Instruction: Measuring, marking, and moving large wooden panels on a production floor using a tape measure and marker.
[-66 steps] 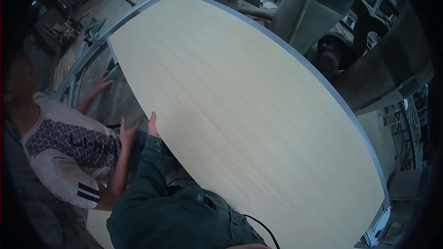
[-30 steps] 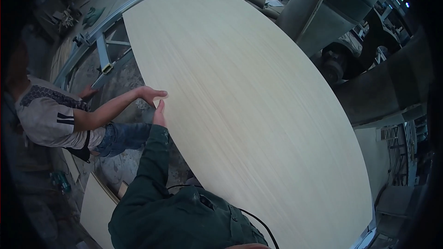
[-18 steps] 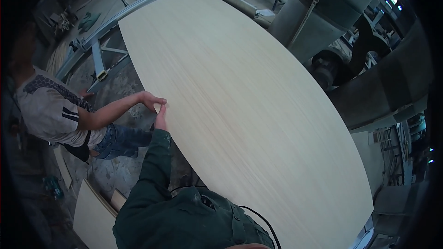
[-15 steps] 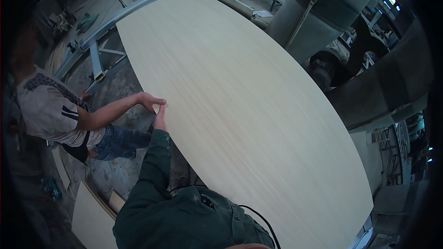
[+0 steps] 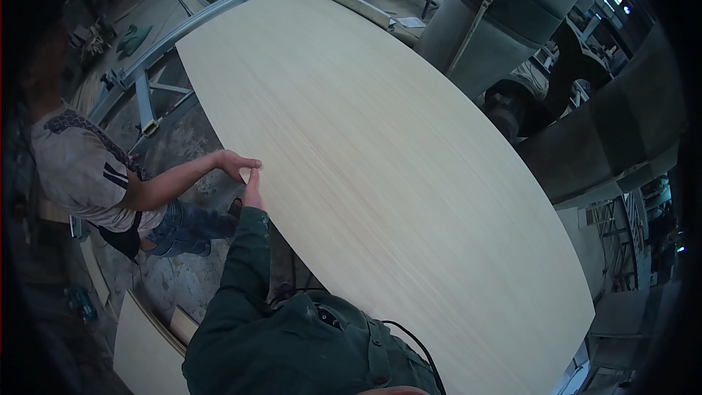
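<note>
At panel edge | left hand flat, fingers open on pale wood panel | right hand unseen

The person wears a dark green work jacket of heavy cloth with a long sleeve reaching the wrist, creased along the arm. A seamed shoulder panel and a small dark button show near the collar. The left hand is bare.
</note>
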Tool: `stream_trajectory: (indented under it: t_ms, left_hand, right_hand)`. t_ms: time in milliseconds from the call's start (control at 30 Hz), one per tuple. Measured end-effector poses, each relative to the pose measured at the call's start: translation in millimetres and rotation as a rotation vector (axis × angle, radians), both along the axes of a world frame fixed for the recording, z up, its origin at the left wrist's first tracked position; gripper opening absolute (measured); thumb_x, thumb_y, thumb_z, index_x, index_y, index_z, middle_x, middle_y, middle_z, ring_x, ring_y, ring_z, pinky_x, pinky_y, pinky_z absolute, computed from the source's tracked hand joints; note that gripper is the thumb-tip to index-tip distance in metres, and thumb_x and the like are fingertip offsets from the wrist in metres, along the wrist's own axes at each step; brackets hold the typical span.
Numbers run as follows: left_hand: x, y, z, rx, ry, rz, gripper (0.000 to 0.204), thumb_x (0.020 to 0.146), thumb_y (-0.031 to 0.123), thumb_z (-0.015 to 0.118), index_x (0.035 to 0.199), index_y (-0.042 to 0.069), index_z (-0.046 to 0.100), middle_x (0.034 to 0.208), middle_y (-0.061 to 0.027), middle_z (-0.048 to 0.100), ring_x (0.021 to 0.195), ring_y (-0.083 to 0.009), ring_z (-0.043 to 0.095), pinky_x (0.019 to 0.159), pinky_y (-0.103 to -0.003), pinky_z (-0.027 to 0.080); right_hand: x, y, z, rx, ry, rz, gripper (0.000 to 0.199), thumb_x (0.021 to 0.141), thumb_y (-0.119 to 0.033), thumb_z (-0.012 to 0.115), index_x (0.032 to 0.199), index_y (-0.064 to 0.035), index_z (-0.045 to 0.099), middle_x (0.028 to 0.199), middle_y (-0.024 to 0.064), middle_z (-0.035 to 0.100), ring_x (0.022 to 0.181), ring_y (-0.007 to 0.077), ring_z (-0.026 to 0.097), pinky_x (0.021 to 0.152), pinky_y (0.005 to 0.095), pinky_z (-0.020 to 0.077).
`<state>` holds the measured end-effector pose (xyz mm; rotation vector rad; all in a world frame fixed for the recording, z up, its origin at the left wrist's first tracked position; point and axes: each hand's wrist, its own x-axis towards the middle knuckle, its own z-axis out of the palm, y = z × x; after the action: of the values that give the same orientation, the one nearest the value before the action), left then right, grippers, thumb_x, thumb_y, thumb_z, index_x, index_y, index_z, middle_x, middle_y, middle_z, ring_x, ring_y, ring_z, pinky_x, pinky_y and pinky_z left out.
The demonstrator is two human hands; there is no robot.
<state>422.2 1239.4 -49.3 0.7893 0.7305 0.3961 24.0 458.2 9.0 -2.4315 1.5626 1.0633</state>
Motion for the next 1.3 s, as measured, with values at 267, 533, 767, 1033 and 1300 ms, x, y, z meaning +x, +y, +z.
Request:
stream_trajectory:
  t_ms: [267,533,767,1033,1300]
  left_hand:
    - [4,-16,9,-0.046,-0.053,0.007,0.055,0.097,0.042,0.054,0.134,0.001,0.050,0.129,-0.0101,0.058,0.118,-0.0247,0.056,0.101,-0.035,0.045]
    - [9,-29,31,0.026,0.007,0.070,0.051,0.098,0.039,0.055,0.133,0.002,0.052,0.130,-0.0094,0.057,0.118,-0.0241,0.056,0.102,-0.035,0.044]
    - [4,-25,27,-0.072,-0.092,0.017,0.061,0.094,0.044,0.058,0.135,0.000,0.048,0.130,-0.0124,0.057,0.119,-0.0263,0.055,0.103,-0.038,0.043]
    - [-26,-89,47,-0.130,-0.123,-0.068,0.058,0.094,0.037,0.060,0.137,0.000,0.045,0.130,-0.0130,0.056,0.117,-0.0289,0.056,0.100,-0.043,0.046]
    - [-36,-117,50,-0.167,-0.123,0.023,0.052,0.095,0.024,0.061,0.137,0.000,0.041,0.130,-0.0133,0.055,0.115,-0.0287,0.057,0.097,-0.043,0.049]
  right_hand:
    - [17,-9,-1,0.027,-0.145,-0.060,0.069,0.094,-0.055,0.047,0.145,-0.0082,0.040,0.146,0.0125,0.043,0.133,0.0318,0.039,0.110,0.0466,0.0284]
    - [24,2,3,0.069,-0.269,-0.137,0.069,0.093,-0.054,0.048,0.144,-0.0080,0.041,0.145,0.0124,0.044,0.131,0.0316,0.041,0.109,0.0460,0.0305]
    - [38,1,4,0.092,-0.413,-0.177,0.069,0.093,-0.054,0.050,0.144,-0.0078,0.041,0.144,0.0123,0.045,0.130,0.0315,0.042,0.108,0.0456,0.0322]
    - [58,12,0,0.131,-0.583,-0.238,0.069,0.092,-0.054,0.052,0.143,-0.0076,0.042,0.143,0.0122,0.046,0.129,0.0314,0.044,0.107,0.0450,0.0343]
    - [50,15,-5,0.161,-0.731,-0.305,0.069,0.092,-0.053,0.053,0.143,-0.0074,0.042,0.142,0.0121,0.048,0.127,0.0312,0.045,0.105,0.0444,0.0363]
